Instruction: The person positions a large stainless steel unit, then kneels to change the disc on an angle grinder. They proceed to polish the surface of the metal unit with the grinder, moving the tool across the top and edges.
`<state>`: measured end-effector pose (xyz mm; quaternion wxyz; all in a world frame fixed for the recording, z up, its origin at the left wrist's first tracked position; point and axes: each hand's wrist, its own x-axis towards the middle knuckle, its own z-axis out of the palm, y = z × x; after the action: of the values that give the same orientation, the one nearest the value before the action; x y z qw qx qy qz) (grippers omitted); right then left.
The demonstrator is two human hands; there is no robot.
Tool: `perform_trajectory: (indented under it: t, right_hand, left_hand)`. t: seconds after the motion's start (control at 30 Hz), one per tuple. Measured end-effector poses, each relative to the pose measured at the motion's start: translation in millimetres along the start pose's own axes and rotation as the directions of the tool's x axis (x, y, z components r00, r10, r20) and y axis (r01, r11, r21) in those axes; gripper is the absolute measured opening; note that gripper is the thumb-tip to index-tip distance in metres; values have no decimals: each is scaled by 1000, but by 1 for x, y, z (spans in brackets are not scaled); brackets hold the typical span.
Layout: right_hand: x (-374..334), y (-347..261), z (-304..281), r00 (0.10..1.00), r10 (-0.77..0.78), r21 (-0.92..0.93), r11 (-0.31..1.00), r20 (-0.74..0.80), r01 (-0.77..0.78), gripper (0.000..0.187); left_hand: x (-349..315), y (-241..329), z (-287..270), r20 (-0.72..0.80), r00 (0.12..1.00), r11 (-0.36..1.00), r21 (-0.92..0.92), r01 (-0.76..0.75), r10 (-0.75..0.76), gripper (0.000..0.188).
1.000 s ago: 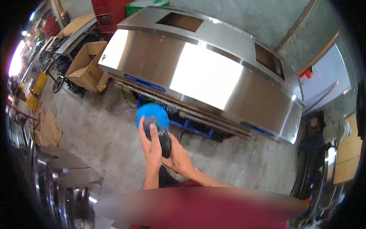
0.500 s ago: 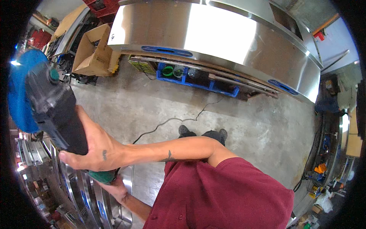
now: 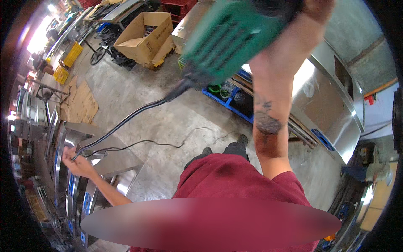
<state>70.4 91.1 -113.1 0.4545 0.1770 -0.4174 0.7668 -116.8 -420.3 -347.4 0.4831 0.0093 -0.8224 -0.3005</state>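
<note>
High in the view, my right hand is closed around a green and black angle grinder, lifted close to the camera. The grinder's vented green rear end points down and left. Its head and disc are out of the picture, and my right fingers are mostly hidden or cut off. A black power cord leaves the rear end and runs down to my left hand. Fingers of that hand are closed around the cord, above steel panels on my left. More cord trails over the floor near my feet.
A large stainless steel unit stands ahead and right, with a blue crate beneath it. An open cardboard box sits on the concrete floor farther off. Yellow crates lie far left. A blurred oval covers the lower edge.
My right hand has swung the grinder from the left up to the upper right. My left hand has left the tool's green rear end and now holds the cord. The view has turned left.
</note>
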Motion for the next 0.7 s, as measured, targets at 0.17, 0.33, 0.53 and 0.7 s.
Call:
perform_trajectory:
  t: [0.17, 0.33, 0.53, 0.7]
  right_hand:
    - [19, -14, -31, 976, -144, -69, 989, -164, 134, 42]
    - [8, -17, -81, 993, -9, -168, 986, -118, -11, 53]
    - [0, 15, -150, 953, 188, -284, 925, -236, -253, 50]
    - [-10, 51, -205, 887, 327, -224, 885, -327, -409, 70]
  left_hand:
    - [53, -6, -22, 140, 987, 987, 125, -102, 84, 34]
    - [11, -19, 27, 545, 826, 977, 55, -208, 145, 17]
    - [-97, -24, 116, 914, 403, 985, 114, -126, -54, 13]
    - [-156, 147, 128, 942, 320, 962, -175, 211, 102, 31]
